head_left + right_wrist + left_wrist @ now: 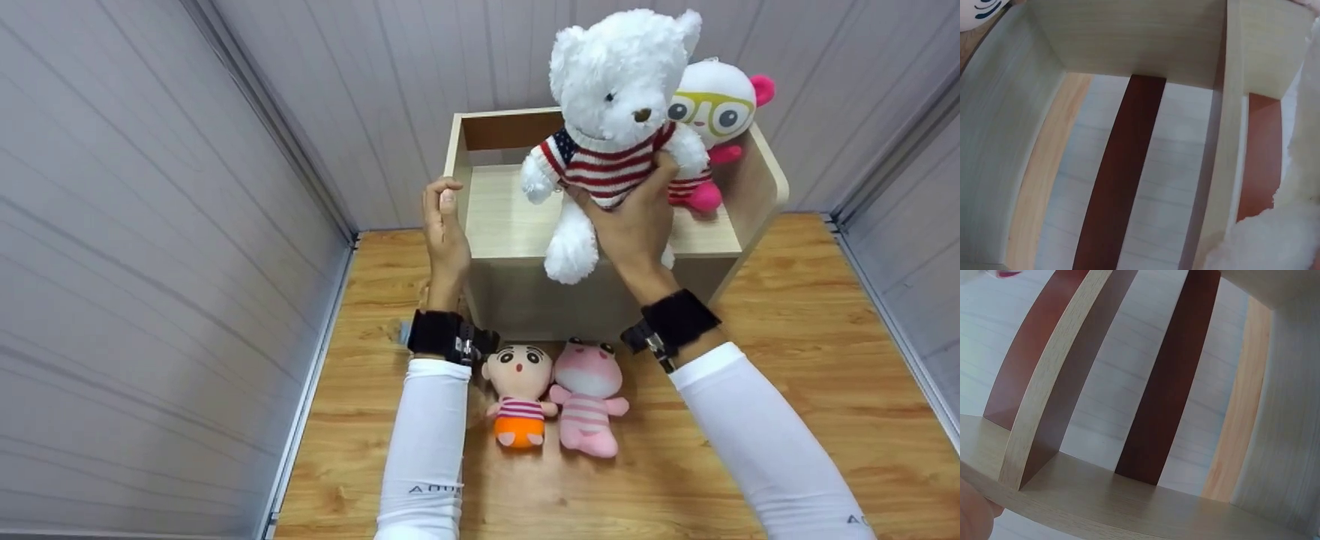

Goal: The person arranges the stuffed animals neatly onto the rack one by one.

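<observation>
A white teddy bear (pixel 622 82) in a red-and-white striped sweater is held up over the top shelf of a small pale wooden shelf unit (pixel 510 217). My right hand (pixel 634 217) grips the bear low on its body, thumb and fingers round the sweater. The bear's white fur (pixel 1275 242) fills the lower right of the right wrist view. At the unit's left side panel, my left hand (pixel 448 232) rests against the outside with fingers loosely bent. Right of the bear, a plush toy with yellow glasses and pink ears (pixel 720 112) sits on the top shelf, partly hidden.
On the floor before the unit lie a doll in orange shorts (pixel 519 397) and a pink plush frog (pixel 590 405). Something brown and blue (pixel 397 330) is partly hidden by the left wrist. Panel walls (pixel 150 262) stand on both sides and behind.
</observation>
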`<action>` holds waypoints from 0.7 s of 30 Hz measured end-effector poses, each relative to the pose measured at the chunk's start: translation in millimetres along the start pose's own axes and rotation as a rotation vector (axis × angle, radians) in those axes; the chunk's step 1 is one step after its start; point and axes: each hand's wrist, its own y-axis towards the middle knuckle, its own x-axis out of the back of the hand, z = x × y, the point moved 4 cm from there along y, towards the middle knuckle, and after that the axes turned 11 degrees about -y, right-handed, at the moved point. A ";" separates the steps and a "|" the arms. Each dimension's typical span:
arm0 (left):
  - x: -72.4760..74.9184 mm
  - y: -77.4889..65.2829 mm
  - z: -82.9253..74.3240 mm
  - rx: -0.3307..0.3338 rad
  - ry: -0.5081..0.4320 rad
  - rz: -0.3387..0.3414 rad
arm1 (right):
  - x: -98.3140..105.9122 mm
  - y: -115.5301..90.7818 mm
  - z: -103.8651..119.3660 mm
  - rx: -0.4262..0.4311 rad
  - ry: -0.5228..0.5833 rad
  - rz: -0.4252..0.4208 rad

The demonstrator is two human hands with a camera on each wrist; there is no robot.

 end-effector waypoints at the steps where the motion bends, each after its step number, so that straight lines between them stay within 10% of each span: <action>1: 0.1 0.1 0.2 0.000 0.002 0.004 | -1.9 1.3 -1.2 -0.010 -0.016 0.004; 21: -6.5 1.3 -0.3 0.005 0.012 0.014 | -22.5 6.8 -18.1 -0.107 -0.181 0.094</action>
